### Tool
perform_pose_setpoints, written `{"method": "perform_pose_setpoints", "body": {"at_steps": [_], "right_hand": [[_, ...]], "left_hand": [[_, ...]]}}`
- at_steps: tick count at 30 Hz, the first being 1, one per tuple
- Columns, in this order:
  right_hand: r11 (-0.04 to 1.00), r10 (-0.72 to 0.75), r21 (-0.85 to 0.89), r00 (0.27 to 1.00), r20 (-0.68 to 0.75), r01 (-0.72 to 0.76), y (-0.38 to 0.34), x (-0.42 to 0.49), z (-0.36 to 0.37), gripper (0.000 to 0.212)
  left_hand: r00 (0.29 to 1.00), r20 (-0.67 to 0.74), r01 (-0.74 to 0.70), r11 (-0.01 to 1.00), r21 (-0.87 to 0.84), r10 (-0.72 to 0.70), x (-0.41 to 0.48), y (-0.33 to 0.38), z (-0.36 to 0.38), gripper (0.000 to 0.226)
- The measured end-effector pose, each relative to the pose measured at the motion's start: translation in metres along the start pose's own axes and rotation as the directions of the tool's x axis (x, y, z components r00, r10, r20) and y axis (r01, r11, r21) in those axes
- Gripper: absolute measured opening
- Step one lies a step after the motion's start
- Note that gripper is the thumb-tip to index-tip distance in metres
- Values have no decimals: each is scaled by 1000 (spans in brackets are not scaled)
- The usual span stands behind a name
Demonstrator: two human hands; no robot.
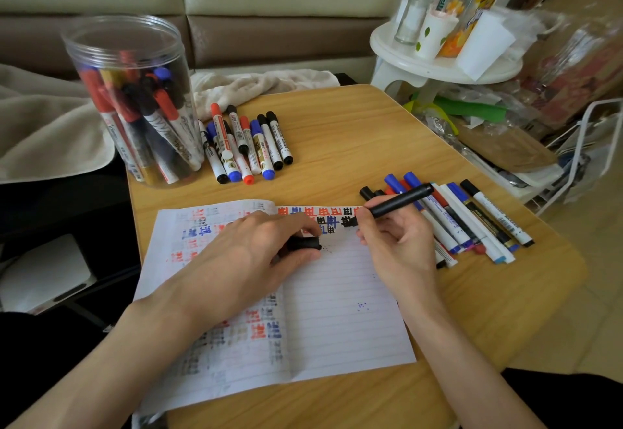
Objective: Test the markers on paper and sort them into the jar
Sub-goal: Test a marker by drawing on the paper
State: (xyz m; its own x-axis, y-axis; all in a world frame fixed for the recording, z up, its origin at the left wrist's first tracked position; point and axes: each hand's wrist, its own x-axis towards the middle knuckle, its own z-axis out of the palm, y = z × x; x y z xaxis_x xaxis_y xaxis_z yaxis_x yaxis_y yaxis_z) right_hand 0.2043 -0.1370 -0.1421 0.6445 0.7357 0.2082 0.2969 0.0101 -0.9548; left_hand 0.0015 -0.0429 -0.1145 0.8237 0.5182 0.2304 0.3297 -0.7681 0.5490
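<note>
Right hand [394,243]: fingers grip the uncapped black marker [401,200], tip on the paper's top edge.
Left hand [256,250]: pinches the black cap [303,244], resting on the paper [337,294].
Paper: lined, with rows of red, blue and black test characters.
Jar [135,98]: clear, at the table's [354,132] far left, part-filled with markers.
Loose markers: one group [249,145] just beside the jar, another [472,219] right of the paper.
Barrel print: mostly too small to read; one seems to end in "MARKER".

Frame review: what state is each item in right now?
Jar: upright, no lid on, holding markers.
Black marker: uncapped, gripped by right hand, tip at the page.
Cap: off, pinched in left hand.
Notebook: open, flat, test marks on it.
Markers beside jar: capped, lying flat.
Markers at right: capped, lying flat.
</note>
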Motion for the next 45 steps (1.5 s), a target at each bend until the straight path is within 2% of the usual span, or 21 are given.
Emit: {"method": "perform_pose_setpoints", "body": {"at_steps": [5, 10, 18, 25, 29, 31, 33, 35, 41, 45], "right_hand": [[1000, 25, -3, 1000, 7, -25, -1, 0, 0, 16], [990, 84, 117, 996, -2, -83, -13, -1, -2, 8], [908, 156, 360, 971, 180, -213, -38, -11, -3, 6], [952, 61, 267, 950, 305, -147, -38, -17, -1, 17], [964, 73, 212, 930, 360, -158, -40, -17, -4, 21], [963, 105, 195, 928, 359, -184, -41, -14, -7, 24], [943, 138, 249, 938, 317, -223, -43, -9, -10, 28], [928, 148, 291, 947, 284, -232, -43, -6, -14, 22], [955, 111, 226, 935, 337, -195, -45, -2, -25, 28], [970, 46, 209, 932, 359, -128, -47, -2, -27, 27]], "left_hand": [[999, -14, 32, 999, -19, -32, 1, -4, 3, 28], [998, -40, 49, 998, -49, -51, 2, -7, 2, 26], [997, -70, 16, 998, -66, -20, 3, -7, 3, 29], [996, -91, -23, 995, -93, 14, 3, -7, 4, 24], [991, -132, 2, 994, -111, -17, 4, -6, 3, 29], [986, -161, 13, 993, -117, -32, 4, -7, 4, 28], [982, -185, 29, 993, -113, -50, 5, -7, 3, 26], [978, -199, 36, 993, -113, -58, 5, -8, 2, 25], [973, -229, 6, 991, -132, -37, 5, -6, -1, 25], [970, -242, -36, 996, -85, 14, 4, -7, -3, 21]]}}
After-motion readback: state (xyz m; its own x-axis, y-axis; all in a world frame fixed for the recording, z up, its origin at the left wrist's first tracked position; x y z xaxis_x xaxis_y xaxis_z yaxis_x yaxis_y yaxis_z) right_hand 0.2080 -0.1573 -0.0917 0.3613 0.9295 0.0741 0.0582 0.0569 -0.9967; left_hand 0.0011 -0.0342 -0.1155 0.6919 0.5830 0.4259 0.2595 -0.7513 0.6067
